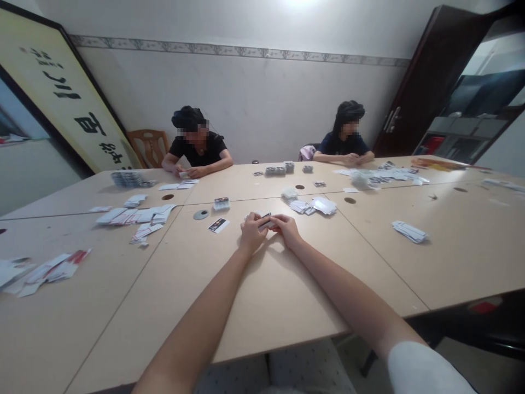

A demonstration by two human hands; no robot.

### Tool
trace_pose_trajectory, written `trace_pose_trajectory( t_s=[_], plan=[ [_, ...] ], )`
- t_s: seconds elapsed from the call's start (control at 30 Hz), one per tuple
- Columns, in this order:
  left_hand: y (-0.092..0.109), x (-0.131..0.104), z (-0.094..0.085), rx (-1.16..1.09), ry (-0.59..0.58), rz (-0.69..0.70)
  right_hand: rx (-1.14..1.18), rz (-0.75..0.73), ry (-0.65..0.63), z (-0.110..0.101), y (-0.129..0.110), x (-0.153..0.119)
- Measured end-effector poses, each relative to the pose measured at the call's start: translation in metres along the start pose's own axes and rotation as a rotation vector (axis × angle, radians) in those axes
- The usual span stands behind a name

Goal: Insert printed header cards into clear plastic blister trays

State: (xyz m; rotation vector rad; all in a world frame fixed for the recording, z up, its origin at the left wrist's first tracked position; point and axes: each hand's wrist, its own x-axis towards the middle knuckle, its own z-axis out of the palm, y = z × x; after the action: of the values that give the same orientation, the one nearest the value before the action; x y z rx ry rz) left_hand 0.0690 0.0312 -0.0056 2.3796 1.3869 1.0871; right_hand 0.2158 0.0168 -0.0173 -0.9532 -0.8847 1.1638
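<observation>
Just above the table [287,295], my left hand [252,232] and my right hand [287,230] meet around a small dark-printed card [266,220]. Fingers of both hands are closed on its edges, and they cover much of it. Left of my hands a printed card [219,225] lies flat, with a dark picture and a white border. Behind that card stands a small stack of cards [222,204] in what looks like a clear case. To the right of my hands is a loose heap of white cards [324,206].
White papers [137,215] spread over the left, with more [61,271] nearer me. A bundle of white slips [410,232] lies right. Across the table sit two people [209,146] [342,143], their hands near cards. Stacked cards [281,169] stand between them. Cable holes [350,200] dot the tabletop.
</observation>
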Motion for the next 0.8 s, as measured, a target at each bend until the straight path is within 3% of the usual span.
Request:
trace_pose_trajectory(
  t_s=[0.1, 0.3, 0.47, 0.67, 0.8],
  plan=[
    [0.006, -0.003, -0.003, 0.058, -0.016, 0.029, 0.037, 0.012, 0.022, 0.000, 0.001, 0.002],
    [0.022, -0.008, -0.005, 0.317, -0.067, 0.234, 0.137, 0.022, 0.075, -0.001, 0.004, 0.007],
    [0.027, -0.009, -0.005, 0.300, -0.088, 0.294, 0.193, 0.025, 0.101, 0.001, 0.003, 0.007],
    [0.023, -0.009, -0.003, 0.125, -0.024, 0.260, 0.177, -0.001, 0.118, 0.001, 0.002, 0.005],
    [0.016, -0.006, 0.000, -0.014, 0.108, 0.134, 0.111, -0.030, 0.161, -0.003, 0.000, 0.006]
  ],
)
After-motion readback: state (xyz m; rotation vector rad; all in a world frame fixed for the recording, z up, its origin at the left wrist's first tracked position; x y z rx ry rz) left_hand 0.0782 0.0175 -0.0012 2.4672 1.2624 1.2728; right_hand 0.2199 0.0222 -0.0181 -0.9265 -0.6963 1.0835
